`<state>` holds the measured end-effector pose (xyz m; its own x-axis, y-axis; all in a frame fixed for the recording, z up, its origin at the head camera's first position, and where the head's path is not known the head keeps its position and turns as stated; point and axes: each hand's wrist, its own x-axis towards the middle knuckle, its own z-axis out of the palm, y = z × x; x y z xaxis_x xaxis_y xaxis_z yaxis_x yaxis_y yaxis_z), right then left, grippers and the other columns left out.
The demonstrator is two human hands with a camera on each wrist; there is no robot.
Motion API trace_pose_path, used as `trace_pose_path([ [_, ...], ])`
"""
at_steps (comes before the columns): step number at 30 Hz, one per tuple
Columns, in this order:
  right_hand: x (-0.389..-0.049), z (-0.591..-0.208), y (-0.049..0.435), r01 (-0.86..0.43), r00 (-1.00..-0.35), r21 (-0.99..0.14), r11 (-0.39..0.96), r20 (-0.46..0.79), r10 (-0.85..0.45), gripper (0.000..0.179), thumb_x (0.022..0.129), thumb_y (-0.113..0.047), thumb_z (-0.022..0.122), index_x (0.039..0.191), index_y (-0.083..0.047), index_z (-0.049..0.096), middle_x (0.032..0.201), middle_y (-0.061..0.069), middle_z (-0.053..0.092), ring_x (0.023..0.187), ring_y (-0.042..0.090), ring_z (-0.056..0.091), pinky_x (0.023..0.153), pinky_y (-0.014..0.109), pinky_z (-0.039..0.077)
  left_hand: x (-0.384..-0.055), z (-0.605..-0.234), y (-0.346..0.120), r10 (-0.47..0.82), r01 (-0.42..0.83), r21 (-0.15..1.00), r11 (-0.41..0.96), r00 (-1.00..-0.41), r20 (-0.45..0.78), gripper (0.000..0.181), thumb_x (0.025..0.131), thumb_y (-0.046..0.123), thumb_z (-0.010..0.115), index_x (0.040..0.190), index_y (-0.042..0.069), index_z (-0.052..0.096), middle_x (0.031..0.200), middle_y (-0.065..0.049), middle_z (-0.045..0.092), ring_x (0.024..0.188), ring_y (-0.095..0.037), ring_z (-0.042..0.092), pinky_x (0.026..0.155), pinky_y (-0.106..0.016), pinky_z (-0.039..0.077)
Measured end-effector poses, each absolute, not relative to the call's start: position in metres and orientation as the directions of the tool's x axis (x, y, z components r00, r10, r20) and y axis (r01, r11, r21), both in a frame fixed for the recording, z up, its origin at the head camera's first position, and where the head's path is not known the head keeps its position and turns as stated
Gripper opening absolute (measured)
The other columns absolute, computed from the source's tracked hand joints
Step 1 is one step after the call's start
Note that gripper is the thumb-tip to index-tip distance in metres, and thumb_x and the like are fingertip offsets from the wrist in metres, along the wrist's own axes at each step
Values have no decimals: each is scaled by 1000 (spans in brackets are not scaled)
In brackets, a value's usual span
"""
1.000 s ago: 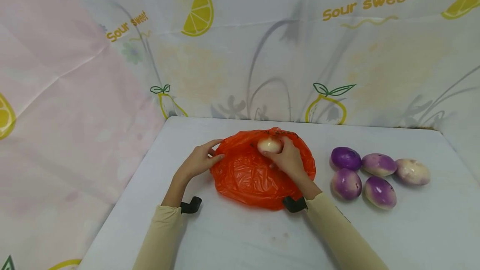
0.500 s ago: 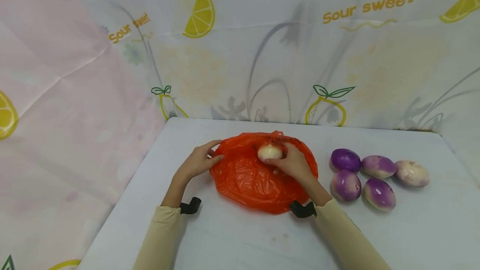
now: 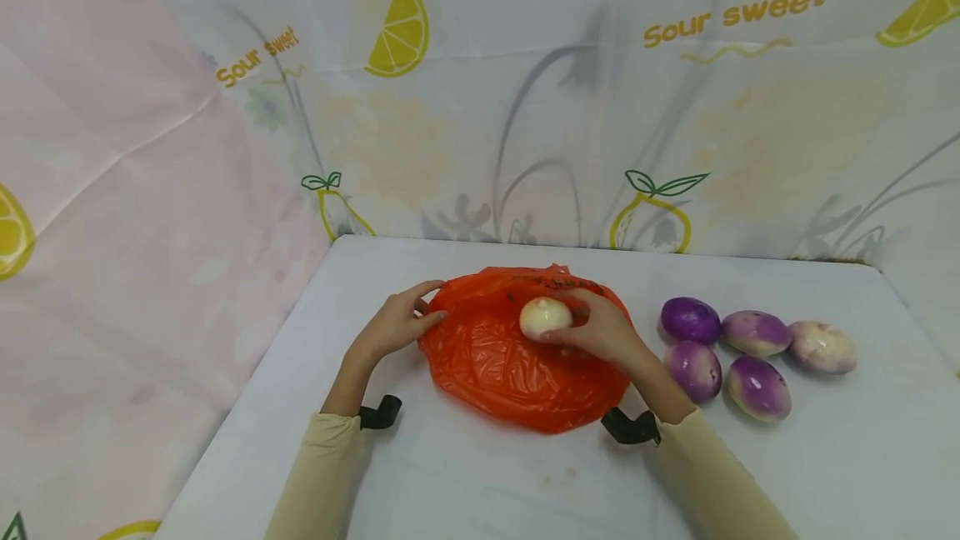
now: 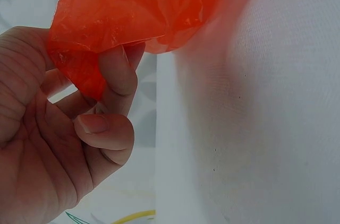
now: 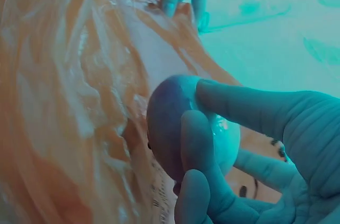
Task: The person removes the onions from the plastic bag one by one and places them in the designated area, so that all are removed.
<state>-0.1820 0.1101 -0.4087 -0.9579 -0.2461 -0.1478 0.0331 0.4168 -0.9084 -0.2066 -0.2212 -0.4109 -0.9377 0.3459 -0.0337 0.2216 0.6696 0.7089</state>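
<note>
An orange-red plastic bag (image 3: pixel 502 365) lies spread on the table, its mouth side up. My left hand (image 3: pixel 397 322) pinches the bag's left edge; in the left wrist view, the bag's film (image 4: pixel 133 6) runs between thumb and curled fingers. Over the bag's right half, my right hand (image 3: pixel 603 327) grips a glossy, round white-and-purple vegetable (image 3: pixel 542 317), turnip-like in look. In the right wrist view, thumb and fingers wrap around this vegetable (image 5: pixel 167 118), its darker side and a small nub showing. Bag folds spread out behind it.
Several purple-and-white vegetables of the same kind (image 3: pixel 759 387) lie grouped on the white table (image 3: pixel 480 482) to the right of the bag. A printed cloth with lemons (image 3: pixel 450 148) hangs behind the table and along its left side.
My right hand has drawn the vegetable slightly right and toward me, out from the bag's mouth, showing more of it. The left hand keeps its place on the bag.
</note>
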Motion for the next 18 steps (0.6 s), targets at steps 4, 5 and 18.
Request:
trace_pose_path([
  [4,-180,-404,117,4,-952,-908,419,-132,-277,71,74,-27,89,135,-10,55,122,19,63,74,24,68,66,37,56,-206,-410,-221,342,218,711,669,-939,-34,54,95,18,67,145,13,48,102,-14,68,76,-21,64,62,-31,55],
  [5,-179,-402,119,-4,-951,-906,423,-127,-282,70,74,-27,88,134,-10,56,122,19,63,76,24,68,66,37,56,-206,-410,-221,342,217,711,669,-939,-34,54,95,18,67,145,13,48,103,-14,68,76,-21,64,63,-31,56],
  [18,-171,-380,145,74,-926,-880,470,-235,-295,77,76,-38,86,142,-17,51,131,22,56,85,24,68,72,38,57,-206,-410,-222,347,224,717,661,-937,-28,52,95,18,67,144,14,49,103,-13,68,79,-21,64,64,-31,55],
])
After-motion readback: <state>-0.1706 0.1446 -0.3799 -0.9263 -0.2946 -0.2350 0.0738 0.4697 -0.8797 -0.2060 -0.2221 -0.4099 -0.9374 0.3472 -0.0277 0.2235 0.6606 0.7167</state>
